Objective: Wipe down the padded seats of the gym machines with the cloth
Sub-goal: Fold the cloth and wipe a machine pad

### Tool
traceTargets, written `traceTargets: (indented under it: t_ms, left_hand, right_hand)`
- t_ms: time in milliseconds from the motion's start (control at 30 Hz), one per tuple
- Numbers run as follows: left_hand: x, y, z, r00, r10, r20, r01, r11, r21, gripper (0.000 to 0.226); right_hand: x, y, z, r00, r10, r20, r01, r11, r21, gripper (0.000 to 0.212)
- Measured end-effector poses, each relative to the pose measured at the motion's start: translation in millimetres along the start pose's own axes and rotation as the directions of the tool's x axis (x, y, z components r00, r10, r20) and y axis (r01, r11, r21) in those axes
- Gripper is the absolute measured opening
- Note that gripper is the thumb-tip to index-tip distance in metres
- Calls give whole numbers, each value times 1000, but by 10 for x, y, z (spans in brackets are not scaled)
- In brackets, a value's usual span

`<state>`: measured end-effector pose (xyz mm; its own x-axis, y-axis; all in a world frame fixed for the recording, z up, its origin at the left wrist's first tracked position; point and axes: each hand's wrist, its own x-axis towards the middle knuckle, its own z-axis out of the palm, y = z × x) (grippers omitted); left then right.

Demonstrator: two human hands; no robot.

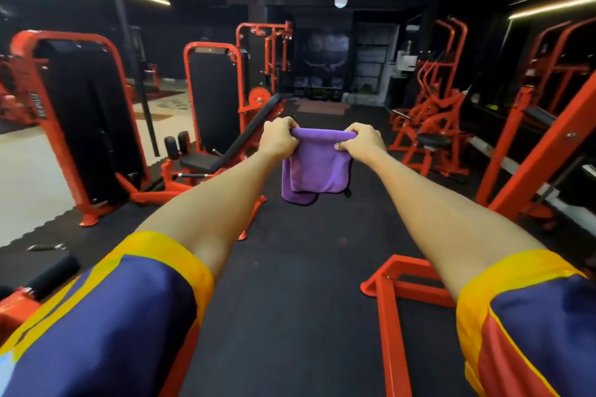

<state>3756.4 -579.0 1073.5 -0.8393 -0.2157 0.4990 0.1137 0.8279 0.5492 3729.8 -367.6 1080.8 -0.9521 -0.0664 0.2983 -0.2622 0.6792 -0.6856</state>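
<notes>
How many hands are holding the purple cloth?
2. The left hand grips the top left edge of the cloth. The right hand grips its top right edge. Both are in plain view, with nothing hiding them.

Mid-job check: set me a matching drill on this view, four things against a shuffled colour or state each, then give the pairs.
Things:
1. cloth
2. left hand
3. padded seat
4. machine frame

Colour or state:
A. black, untouched, left of the arms
B. orange-red
C. purple, hanging in mid-air
D. pinching the cloth's top edge

Pairs: 1-C, 2-D, 3-A, 4-B.
</notes>
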Motion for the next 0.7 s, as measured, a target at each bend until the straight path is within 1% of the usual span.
traceTargets:
  t_ms: [167,333,500,600,700]
  left_hand:
    - [851,-78,689,996,82,44,-80,996,-42,25]
    - [1863,-371,1454,987,100,123,-80,984,-160,23]
    - [2893,-576,1930,972,127,199,-90,979,-185,23]
    - [3562,-612,2197,967,162,198,-123,973,-196,25]
    - [4111,-645,2548,963,169,211,-124,970,-210,26]
  right_hand:
    - [868,365,85,996,55,-65,-58,998,-32,18]
    - [1874,733,399,992,72,-105,-82,992,-94,18]
    - [2816,884,687,981,117,-154,-130,988,-83,17]
    - [3430,955,775,970,145,-196,-161,984,-70,17]
    - [4022,1112,825,968,148,-203,-172,979,-105,16]
